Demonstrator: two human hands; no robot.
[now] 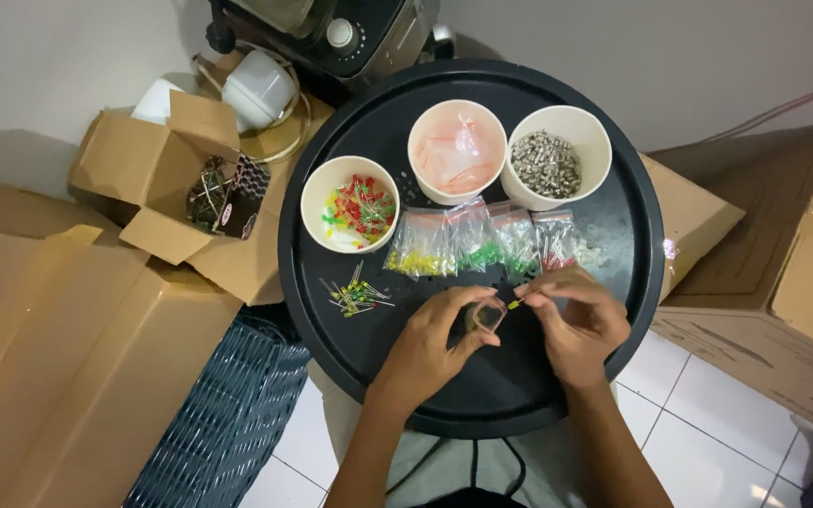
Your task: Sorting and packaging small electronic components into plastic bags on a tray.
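L hand [430,343] pinches small clear plastic zip bag [487,316], mouth held open, at 6 o'clock on round black tray [331,310]. R hand [581,325] fingertips pinch tiny yellow LED [516,304] by bag mouth. LED light, legs bend easy: grip by body. Bag flimsy, slippery.

On the round tray [331,310], three cups along the far edge: the left cup [350,204] with loose diodes, the middle cup [456,150] with small bags, the right cup [558,156] with metal parts. Just before them, a row of filled bags [482,243]. Left of the hands, a loose diode pile [355,295]. Left of the tray, an open box [157,179]
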